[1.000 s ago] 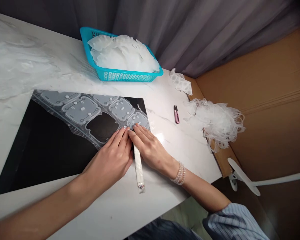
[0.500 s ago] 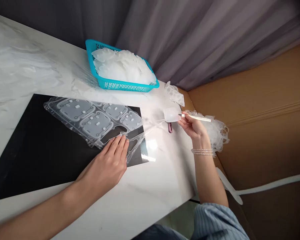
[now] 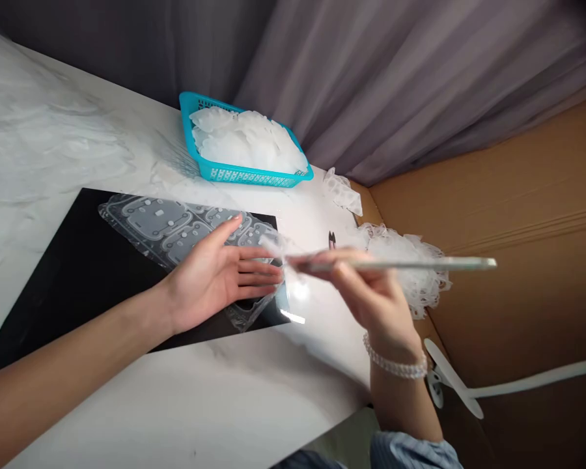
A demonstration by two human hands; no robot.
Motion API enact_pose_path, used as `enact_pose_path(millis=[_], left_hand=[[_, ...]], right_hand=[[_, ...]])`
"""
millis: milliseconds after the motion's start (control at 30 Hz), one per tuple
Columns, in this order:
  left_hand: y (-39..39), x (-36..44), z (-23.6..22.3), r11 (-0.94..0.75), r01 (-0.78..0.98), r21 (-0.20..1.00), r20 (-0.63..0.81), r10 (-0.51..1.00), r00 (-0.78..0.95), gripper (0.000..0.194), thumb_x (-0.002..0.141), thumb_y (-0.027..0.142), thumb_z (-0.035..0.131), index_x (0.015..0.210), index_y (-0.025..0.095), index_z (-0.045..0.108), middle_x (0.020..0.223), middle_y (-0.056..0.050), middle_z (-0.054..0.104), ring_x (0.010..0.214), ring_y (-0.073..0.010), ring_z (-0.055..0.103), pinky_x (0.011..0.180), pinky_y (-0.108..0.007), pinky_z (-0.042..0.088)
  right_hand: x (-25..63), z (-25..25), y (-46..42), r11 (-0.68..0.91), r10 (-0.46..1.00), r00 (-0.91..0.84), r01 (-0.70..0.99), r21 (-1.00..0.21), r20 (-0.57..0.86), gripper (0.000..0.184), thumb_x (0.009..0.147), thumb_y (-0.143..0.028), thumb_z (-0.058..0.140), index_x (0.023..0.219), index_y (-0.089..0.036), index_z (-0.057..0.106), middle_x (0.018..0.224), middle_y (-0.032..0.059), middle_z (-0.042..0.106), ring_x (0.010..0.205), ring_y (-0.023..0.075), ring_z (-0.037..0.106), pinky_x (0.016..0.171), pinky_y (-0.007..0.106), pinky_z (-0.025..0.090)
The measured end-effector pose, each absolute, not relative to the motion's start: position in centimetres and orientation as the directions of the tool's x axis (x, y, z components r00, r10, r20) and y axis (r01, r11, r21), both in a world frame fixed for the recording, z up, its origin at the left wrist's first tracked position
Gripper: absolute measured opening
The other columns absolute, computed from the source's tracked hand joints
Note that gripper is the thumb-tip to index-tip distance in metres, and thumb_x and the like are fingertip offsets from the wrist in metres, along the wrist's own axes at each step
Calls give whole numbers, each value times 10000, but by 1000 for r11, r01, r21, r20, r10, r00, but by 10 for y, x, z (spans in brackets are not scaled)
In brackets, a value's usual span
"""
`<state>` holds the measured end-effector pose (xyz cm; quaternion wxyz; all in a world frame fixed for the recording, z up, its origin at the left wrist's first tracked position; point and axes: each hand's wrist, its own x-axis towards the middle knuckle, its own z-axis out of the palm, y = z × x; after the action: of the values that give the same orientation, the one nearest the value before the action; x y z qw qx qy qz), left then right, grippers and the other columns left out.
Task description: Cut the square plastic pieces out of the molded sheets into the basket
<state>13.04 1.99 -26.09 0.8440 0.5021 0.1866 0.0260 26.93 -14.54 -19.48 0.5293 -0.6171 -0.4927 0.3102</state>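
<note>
My left hand [image 3: 209, 273] is over the translucent moulded sheet [image 3: 159, 218], palm turned up and fingers stretched out. In my right hand [image 3: 371, 293] is a thin pale pen-like tool [image 3: 434, 263], pointing left. A small clear piece [image 3: 272, 245], blurred by motion, is between the tool's tip and my left fingertips; whether they touch it I cannot tell. The sheet carries rounded panels with small raised tabs and lies on a black mat [image 3: 78, 286]. Part of it is hidden under my left hand.
A blue basket [image 3: 254, 177] full of translucent pieces stands at the back of the white table [image 3: 215, 397]. A small dark-tipped tool [image 3: 332, 240] lies behind my right hand. Clear scraps [image 3: 400, 251] are heaped by the cardboard wall [image 3: 508, 202]. More film [image 3: 43, 124] covers the left side.
My left hand has lifted off the sheet and turned palm up. My right hand has come left and nearer with the tool, bringing the clear piece towards my left fingers.
</note>
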Motion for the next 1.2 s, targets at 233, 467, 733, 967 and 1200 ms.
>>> enact_pose_path(millis=[233,467,733,967,1200], left_hand=[[13,133,-275,666,181,724,-370,154,916,287,869,345,664,1083,169,739,1117,-122,771,1043,-264,725,960,-406,573],[11,132,-278,546,207,812,-395,252,883,249,807,311,756,1014,174,768,1018,-79,796,1009,-225,730,947,-339,569],[8,132,-275,379,326,866,-456,329,827,234,758,387,786,877,185,787,902,-54,801,905,-215,722,829,-306,536],[8,132,-275,212,272,939,-337,393,855,190,805,383,741,826,200,783,850,-23,796,852,-179,720,780,-252,530],[6,126,-256,41,179,983,-183,309,933,170,830,378,736,863,222,795,812,16,788,772,-108,708,691,-150,527]], right_hand=[[274,-216,-141,-41,858,502,279,-959,110,162,1027,-386,460,982,-254,542,935,42,763,944,223,752,894,432,598],[280,-247,-125,-151,889,450,106,-983,-89,319,938,-454,605,830,-241,394,916,34,742,959,204,719,870,380,557],[269,-249,-117,-149,868,469,-68,-986,-164,532,744,-398,824,684,-236,321,724,5,716,706,183,715,641,294,548],[264,-255,-120,-118,860,507,90,-989,-56,470,807,-319,762,687,-236,315,700,1,695,634,140,637,586,258,481],[289,-275,-119,-340,747,653,538,-771,126,359,862,-242,603,659,-228,307,643,-25,606,610,115,534,585,250,394]])
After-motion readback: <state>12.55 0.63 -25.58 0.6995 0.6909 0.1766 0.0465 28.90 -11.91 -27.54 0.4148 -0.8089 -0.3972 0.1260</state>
